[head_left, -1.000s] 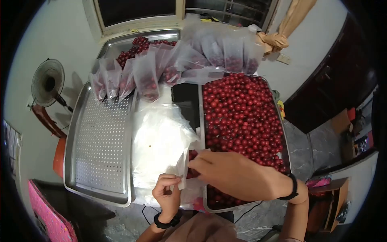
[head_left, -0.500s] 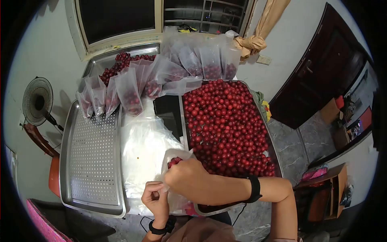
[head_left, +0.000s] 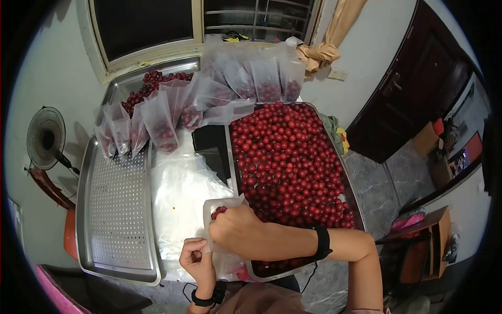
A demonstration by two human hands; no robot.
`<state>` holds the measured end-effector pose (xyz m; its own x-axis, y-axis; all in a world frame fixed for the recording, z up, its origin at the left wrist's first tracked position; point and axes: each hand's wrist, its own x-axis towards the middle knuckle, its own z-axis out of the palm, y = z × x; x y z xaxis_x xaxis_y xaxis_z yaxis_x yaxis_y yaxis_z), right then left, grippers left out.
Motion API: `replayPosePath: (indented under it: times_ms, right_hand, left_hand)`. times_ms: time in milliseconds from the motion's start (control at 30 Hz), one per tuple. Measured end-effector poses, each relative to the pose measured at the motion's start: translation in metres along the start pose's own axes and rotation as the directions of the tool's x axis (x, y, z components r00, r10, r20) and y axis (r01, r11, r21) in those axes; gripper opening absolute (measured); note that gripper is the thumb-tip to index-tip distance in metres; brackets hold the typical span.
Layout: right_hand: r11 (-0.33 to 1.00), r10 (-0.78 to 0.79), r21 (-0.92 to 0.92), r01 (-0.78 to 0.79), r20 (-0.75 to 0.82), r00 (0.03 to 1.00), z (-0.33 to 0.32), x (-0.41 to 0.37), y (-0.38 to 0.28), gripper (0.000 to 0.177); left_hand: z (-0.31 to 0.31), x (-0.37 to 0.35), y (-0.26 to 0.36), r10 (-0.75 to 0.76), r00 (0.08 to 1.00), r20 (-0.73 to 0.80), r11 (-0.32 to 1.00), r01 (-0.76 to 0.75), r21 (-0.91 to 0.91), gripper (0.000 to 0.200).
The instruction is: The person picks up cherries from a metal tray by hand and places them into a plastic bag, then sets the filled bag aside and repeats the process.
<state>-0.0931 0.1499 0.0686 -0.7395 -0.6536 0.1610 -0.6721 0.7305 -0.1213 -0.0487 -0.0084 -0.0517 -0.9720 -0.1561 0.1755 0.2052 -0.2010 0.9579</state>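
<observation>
A clear plastic bag (head_left: pixel 208 208) is held upright at the near end of the table. My left hand (head_left: pixel 198 260) pinches its near left edge between thumb and fingers. At the bag's mouth is my right hand (head_left: pixel 236 230), curled with the knuckles up and closed around round red fruits (head_left: pixel 218 212); a few show past the fingers. The bag's lower part is mostly hidden behind my hands. Beneath lies a stack of flat clear bags (head_left: pixel 180 191). Right beside my right forearm, a metal tray (head_left: pixel 357 201) holds many of the same red fruits (head_left: pixel 287 157).
Several filled clear bags (head_left: pixel 269 78) stand in a row at the back. A perforated metal tray (head_left: pixel 115 209) lies at left, and another tray (head_left: pixel 120 83) with fruits sits behind. A black box-like object (head_left: pixel 212 144) lies mid-table. A fan (head_left: pixel 47 138) stands far left.
The whole view has shifted slightly to the left. Both hands keep nearly the same pose at the bag, whose far rim shows a little wider around the fruits.
</observation>
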Motion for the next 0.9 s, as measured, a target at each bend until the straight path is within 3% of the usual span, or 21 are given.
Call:
replayPosePath:
  times_ms: [233,300,333,400,467,600,733,900]
  right_hand:
    - [0.999,-0.018,0.029,0.02,-0.067,0.998,-0.005,-0.005,0.009,0.012]
    - [0.959,0.014,0.281,0.033,-0.163,0.986,-0.021,-0.006,0.019,0.007]
    - [0.959,0.014,0.282,0.033,-0.164,0.986,-0.031,-0.009,0.024,0.007]
    - [0.867,0.126,0.495,0.054,-0.323,0.938,-0.05,-0.016,0.039,0.01]
    - [0.854,0.33,0.505,-0.127,-0.334,0.883,-0.057,-0.028,0.062,0.01]
    - [0.886,0.433,0.331,-0.325,-0.339,0.835,-0.043,-0.059,0.143,0.014]
    - [0.816,0.575,0.209,-0.54,-0.194,0.794,-0.003,-0.084,0.222,0.018]
    - [0.804,0.593,0.068,-0.59,-0.154,0.791,0.028,-0.083,0.26,0.023]
  left_hand:
    - [0.001,-0.002,0.0,0.043,0.999,-0.029,0.999,-0.043,0.007,0.014]
    - [0.001,-0.001,0.001,0.055,0.998,-0.036,0.998,-0.055,0.009,0.014]
    - [0.001,-0.001,0.0,0.053,0.998,-0.033,0.999,-0.053,0.013,0.015]
    - [-0.001,-0.001,-0.001,0.05,0.998,-0.033,0.999,-0.049,0.02,0.015]
    - [-0.002,-0.002,-0.001,0.019,1.0,-0.021,1.0,-0.019,0.0,0.015]
    - [0.0,-0.002,-0.001,0.027,0.999,-0.019,1.0,-0.027,-0.003,0.015]
    - [-0.003,-0.002,-0.006,0.055,0.998,-0.005,0.998,-0.055,0.039,0.016]
    - [0.003,-0.003,0.0,0.016,0.999,-0.034,1.0,-0.017,-0.007,0.015]
